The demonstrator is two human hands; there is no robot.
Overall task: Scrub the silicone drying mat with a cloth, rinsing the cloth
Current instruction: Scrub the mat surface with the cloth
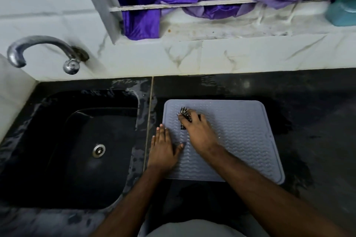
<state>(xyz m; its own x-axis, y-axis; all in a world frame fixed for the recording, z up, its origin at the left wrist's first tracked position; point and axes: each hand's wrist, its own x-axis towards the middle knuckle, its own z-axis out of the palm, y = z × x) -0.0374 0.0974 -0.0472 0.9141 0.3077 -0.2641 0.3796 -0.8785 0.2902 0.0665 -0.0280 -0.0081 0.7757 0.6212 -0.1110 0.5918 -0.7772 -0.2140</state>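
Scrubbing step: the right hand [196, 131] bears down on a bunched checked cloth [185, 116] in the far left part of the silicone drying mat [240, 136].
Key relation: most of the unscrubbed mat lies to the right of and nearer than the cloth; the mat's longer side runs roughly near-to-far, so strokes can sweep right and back toward the body.
Nearer hand: the right hand already has the cloth; the left hand [163, 148] is at the mat's left edge.
Right fingers: curled over the cloth, clamping it against the mat.
Left fingers: straight and a little spread, pressing flat, palm partly on the mat and partly on the counter [308, 102], likely pinning the mat.
Mat location: flat on the dark wet counter, just right of the sink [57, 121].
Mat look: pale grey-blue, rounded corners, raised rim, wavy ridges.
Rinse route: the tap [38, 48] stands far left, over the sink.
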